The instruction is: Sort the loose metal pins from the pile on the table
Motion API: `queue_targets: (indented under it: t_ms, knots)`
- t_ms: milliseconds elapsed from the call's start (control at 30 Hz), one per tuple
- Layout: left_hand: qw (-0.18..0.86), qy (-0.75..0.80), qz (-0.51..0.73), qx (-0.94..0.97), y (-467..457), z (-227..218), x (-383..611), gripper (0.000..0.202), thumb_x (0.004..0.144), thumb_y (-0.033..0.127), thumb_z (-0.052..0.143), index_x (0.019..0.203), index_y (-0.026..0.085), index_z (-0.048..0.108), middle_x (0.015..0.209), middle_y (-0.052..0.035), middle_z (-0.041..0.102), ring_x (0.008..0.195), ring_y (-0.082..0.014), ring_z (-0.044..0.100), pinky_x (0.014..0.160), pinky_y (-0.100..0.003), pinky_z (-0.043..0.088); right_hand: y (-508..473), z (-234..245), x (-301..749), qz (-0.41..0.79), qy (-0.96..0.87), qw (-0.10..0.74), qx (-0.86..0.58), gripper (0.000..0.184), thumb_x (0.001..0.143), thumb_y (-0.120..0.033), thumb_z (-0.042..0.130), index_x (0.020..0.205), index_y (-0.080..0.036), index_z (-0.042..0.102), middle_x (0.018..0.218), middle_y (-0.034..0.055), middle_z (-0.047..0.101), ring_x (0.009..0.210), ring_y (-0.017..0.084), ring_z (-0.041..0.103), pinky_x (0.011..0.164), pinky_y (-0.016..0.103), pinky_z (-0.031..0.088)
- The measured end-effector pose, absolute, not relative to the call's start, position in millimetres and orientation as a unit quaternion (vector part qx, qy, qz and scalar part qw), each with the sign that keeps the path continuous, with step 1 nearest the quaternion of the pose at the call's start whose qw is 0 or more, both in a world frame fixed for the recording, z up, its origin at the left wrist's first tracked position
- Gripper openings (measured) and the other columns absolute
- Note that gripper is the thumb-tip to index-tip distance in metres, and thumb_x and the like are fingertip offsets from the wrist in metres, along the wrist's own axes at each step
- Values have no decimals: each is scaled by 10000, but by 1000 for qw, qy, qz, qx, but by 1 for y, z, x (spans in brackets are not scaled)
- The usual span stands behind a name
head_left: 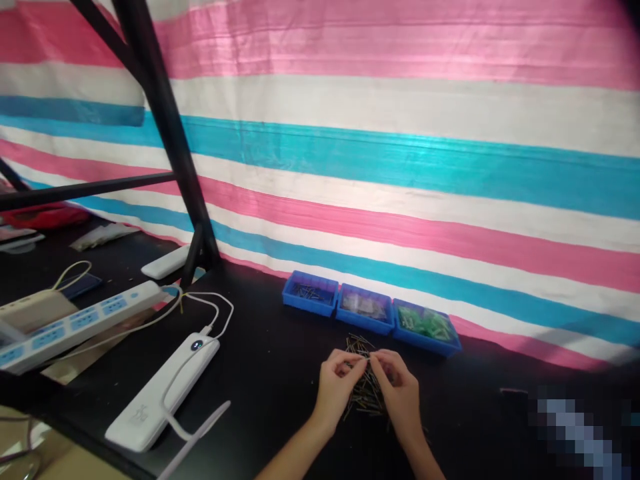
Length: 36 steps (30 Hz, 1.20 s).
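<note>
Power bank (pixel 165 393) lies left, dark tabletop (pixel 260 373) stretching broadly from its edge to the left hand (pixel 336 388), then thin rods (pixel 367 395) piled short of blue trays' (pixel 365 323) near edges, then the right hand (pixel 404 395), both pinching an unidentifiable small piece (pixel 367 359).

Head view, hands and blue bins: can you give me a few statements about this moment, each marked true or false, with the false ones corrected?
1. Three blue bins stand in a row. True.
2. The bin with green pieces is at the left end. False: the bin with green pieces is at the right end.
3. The left hand and right hand are close together. True.
4. The white power bank lies right of both hands. False: the white power bank lies left of them.
</note>
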State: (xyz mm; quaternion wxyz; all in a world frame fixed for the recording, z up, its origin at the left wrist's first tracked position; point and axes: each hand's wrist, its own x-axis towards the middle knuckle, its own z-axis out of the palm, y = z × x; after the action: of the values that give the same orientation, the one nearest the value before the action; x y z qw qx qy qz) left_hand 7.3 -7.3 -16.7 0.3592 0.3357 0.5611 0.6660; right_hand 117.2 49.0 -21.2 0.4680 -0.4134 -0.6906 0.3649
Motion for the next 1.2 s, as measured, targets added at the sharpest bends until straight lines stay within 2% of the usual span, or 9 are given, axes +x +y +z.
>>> queue_targets:
  t_ms: [100,233,300,533,733,867,967,1067,1200]
  knots:
    - [363,555,667,339,-9,-19,13,178,666,327,684,702,152,698,742,-33,569,553,-91,473,517,-222,390,54,-24,119,421,-653,478,-410,245,693,-406,656,731,-163,661,865,82,619,799,210,608,668,292,514]
    - [315,582,677,322,-13,-16,14,288,666,255,678,947,200,649,889,-40,542,615,-104,476,541,-225,393,59,-23,121,456,-624,461,-436,287,634,-436,696,720,-163,670,809,59,648,762,214,625,671,290,525]
    - [294,591,681,317,-16,-11,11,297,706,255,640,997,209,607,906,-41,530,654,-117,484,547,-224,389,59,-22,121,472,-620,438,-448,285,639,-433,695,743,-168,679,761,51,672,727,216,633,658,297,526]
    - [315,554,693,337,-28,7,7,171,854,306,439,906,198,561,792,-28,544,717,-149,514,637,-251,398,61,-9,91,510,-692,352,-370,246,694,-381,666,811,-168,704,747,72,714,709,233,661,658,333,530]
    - [293,544,692,372,-31,7,5,185,863,304,414,843,199,565,829,-42,560,781,-171,528,687,-262,388,91,6,32,524,-681,389,-331,321,693,-437,637,802,-140,689,705,83,714,631,205,664,658,357,540]
    - [304,550,683,373,-30,7,4,180,864,295,415,859,191,562,837,-38,558,798,-167,528,695,-249,382,106,7,10,534,-678,400,-308,352,686,-403,650,955,-177,669,882,87,717,821,210,669,796,361,517]
    - [305,554,676,378,-29,5,4,166,859,280,423,860,187,561,831,-31,551,797,-160,518,699,-242,376,104,5,19,535,-685,394,-300,368,680,-353,664,1012,-197,655,938,78,707,878,214,652,809,356,508]
    - [310,555,675,375,-28,3,4,148,849,268,432,858,187,557,829,-26,543,785,-155,503,693,-239,374,99,2,51,489,-728,367,-309,247,685,-317,660,891,-188,701,855,73,704,795,216,645,753,362,507]
    - [313,561,676,361,-24,-2,2,125,830,249,452,863,187,555,817,-20,532,751,-146,483,672,-234,372,94,-2,104,324,-841,281,-329,265,704,-314,637,943,-211,687,1000,77,640,922,223,588,847,370,442]
